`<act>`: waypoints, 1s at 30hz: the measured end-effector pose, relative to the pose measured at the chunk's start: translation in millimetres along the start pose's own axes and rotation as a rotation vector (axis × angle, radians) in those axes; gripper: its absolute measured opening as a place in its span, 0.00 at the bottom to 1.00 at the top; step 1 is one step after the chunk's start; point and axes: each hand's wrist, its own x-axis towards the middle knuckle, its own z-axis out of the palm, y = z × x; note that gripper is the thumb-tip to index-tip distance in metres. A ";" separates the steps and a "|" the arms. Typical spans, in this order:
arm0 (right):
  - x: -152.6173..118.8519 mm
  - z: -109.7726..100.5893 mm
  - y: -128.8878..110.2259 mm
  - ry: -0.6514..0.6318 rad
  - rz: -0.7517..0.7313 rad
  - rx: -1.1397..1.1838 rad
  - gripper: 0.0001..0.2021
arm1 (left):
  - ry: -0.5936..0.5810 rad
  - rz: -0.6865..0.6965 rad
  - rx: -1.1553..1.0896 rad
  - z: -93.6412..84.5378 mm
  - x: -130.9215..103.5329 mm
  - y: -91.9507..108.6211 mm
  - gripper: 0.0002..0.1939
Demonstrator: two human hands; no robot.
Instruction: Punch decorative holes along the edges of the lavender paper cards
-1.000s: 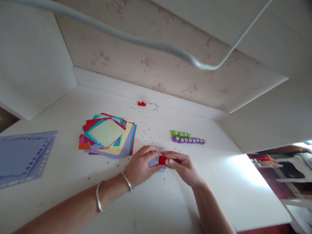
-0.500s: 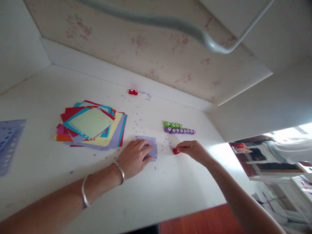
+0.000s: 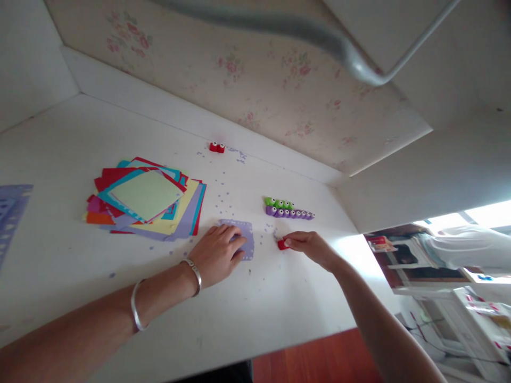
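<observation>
My left hand (image 3: 219, 254) lies on a small purple sheet of paper (image 3: 247, 242), fingers spread and holding it flat to the table. Small holes run along the sheet's edges. To the right of the paper, my right hand (image 3: 309, 248) pinches a small red craft punch (image 3: 282, 244) at the tabletop; the fingers partly cover it. Tiny purple paper bits (image 3: 268, 229) are scattered between the sheet and the punch. Just beyond my right hand stand a row of green punches (image 3: 280, 204) and a longer row of purple punches (image 3: 289, 213), each with a white, black-centred top.
A loose stack of coloured paper (image 3: 147, 197) lies to the left. Punched purple paper (image 3: 14, 218) sits at the far left edge. Two red punches (image 3: 216, 147) stand near the back ledge, with more bits beside them. A pale curved bar (image 3: 279, 29) crosses overhead.
The view has shifted slightly. My left hand stays on the purple paper, and my right hand still grips the red punch at nearly the same spot.
</observation>
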 end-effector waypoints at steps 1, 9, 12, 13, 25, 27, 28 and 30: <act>-2.3 -0.2 0.7 -0.003 -0.005 0.025 0.12 | 0.002 0.003 0.001 0.2 -0.3 -0.3 0.09; -15.7 12.3 7.0 0.097 -0.089 0.064 0.17 | 0.022 0.019 -0.015 1.4 -1.3 -1.6 0.07; -18.6 22.1 7.2 0.150 -0.069 0.256 0.17 | 0.045 0.024 -0.051 1.0 -0.9 -1.1 0.07; -20.3 26.7 5.9 0.131 -0.069 0.393 0.18 | 0.053 0.026 -0.071 0.5 -0.7 -0.9 0.07; -25.0 87.2 -41.0 -0.062 0.010 1.145 0.16 | 0.209 0.095 -0.253 -8.4 0.5 1.6 0.08; -24.8 90.5 -48.2 -0.049 0.016 1.190 0.14 | 0.236 0.098 -0.269 -10.4 0.7 2.0 0.07; -25.1 91.7 -51.4 -0.042 0.021 1.210 0.13 | 0.251 0.100 -0.272 -11.3 0.6 2.4 0.07; -26.1 93.9 -56.6 -0.031 0.034 1.243 0.12 | 0.286 0.107 -0.266 -13.0 0.1 3.3 0.07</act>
